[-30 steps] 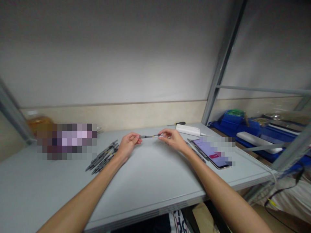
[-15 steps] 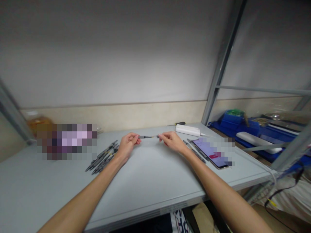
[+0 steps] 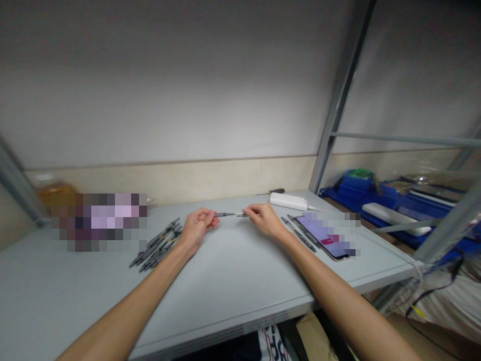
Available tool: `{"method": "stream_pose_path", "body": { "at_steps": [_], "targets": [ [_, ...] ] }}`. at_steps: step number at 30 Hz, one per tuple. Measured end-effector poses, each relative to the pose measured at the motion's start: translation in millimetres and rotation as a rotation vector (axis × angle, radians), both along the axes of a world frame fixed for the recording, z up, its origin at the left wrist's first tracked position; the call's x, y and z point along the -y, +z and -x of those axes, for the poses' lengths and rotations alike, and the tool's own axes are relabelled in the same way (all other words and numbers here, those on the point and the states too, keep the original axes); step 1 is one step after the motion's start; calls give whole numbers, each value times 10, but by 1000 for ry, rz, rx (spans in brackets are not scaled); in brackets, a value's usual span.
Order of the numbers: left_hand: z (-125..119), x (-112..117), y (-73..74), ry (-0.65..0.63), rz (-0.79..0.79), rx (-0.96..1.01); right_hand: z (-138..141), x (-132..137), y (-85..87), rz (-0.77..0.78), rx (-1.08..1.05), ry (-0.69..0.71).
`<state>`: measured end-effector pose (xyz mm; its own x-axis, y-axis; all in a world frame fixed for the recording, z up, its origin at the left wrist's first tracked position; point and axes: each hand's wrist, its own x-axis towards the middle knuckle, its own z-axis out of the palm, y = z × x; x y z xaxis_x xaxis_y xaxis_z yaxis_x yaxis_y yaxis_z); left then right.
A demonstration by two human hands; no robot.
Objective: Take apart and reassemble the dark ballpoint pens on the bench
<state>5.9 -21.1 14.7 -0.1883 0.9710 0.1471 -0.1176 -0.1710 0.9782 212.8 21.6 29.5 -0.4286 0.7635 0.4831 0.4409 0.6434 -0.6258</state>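
Currently a slim grey pen (image 3: 227, 214) is being held level above the table (image 3: 233, 281), its long axis running left-right: one end is being pinched by the left hand (image 3: 197, 226), the other by the right hand (image 3: 263, 219), fingers closed on it.

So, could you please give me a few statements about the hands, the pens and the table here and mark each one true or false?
1. Both hands hold one pen between them. True: left hand at one end, right hand at the other.
2. The pile of pens lies to the right of the right hand. False: it lies beside the left hand.
3. A phone lies on the table to the right. True.
4. The white device is in the left hand. False: it lies at the table's back edge.
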Motion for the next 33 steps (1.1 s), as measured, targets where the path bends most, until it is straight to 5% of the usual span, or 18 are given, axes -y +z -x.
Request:
{"method": "stream_pose_path", "body": {
  "at_steps": [5, 12, 15, 24, 33],
  "targets": [
    [14, 0, 32, 45, -193, -259, 16, 8, 4, 429, -72, 82],
    [11, 51, 115, 94, -264, -496, -25, -15, 3, 1016, -300, 245],
    [4, 64, 103, 82, -298, -525, -50, -25, 40, 1041, -389, 253],
    [-194, 144, -8, -142, -268, -615, -65, -87, 106, 710, -981, 106],
    [-131, 65, -68, -43, -283, -767, -202, -112, 135, 992, -1028, 503]
  ]
}}
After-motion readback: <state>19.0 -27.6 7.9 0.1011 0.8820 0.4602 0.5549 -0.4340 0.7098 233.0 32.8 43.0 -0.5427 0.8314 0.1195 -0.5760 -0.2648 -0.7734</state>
